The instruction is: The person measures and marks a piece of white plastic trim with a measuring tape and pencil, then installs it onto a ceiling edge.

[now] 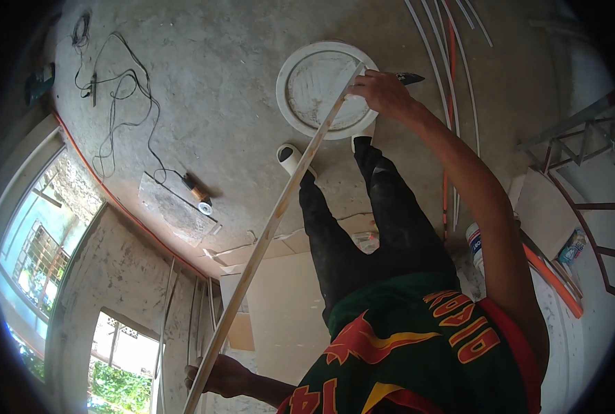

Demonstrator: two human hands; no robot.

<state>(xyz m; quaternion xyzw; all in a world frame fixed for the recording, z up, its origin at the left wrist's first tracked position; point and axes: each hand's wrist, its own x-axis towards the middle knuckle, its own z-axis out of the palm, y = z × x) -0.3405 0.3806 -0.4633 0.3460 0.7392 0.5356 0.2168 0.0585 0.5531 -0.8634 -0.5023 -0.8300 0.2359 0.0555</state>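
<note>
A long, narrow, worn tan-and-grey strip runs slantwise from the lower left up to a round white bucket. My right hand pinches the strip near its far end, over the bucket's dusty round face. A dark pointed thing sticks out beyond the knuckles of that hand; whether I hold it I cannot tell. Lower down, the fingers of my left hand are wrapped round the strip's near part. My feet in pale clogs stand close to the bucket.
An orange-and-black power tool lies on the concrete floor to the left, its cord trailing away. Thin pale lengths and an orange pipe lie to the right. Near a metal frame stands a white tub.
</note>
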